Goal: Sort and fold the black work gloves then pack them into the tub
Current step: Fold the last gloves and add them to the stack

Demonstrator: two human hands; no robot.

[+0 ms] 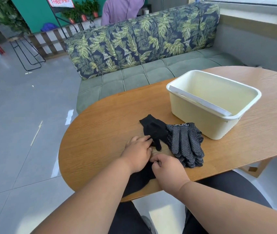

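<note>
Near table edge: right hand pinches a plain glove; left hand rests flat, fingers straight, likely smoothing it for folding. Beyond: another glove, dotted stack beside it, empty tub behind.

sign: red characters on white, unreadable | dotted gloves cuff: white print, illegible

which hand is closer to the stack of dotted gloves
Right. The right hand sits just beside the stack of dotted gloves, at its near left edge, pinching black fabric. The left hand is farther left, resting on the plain black glove.
</note>
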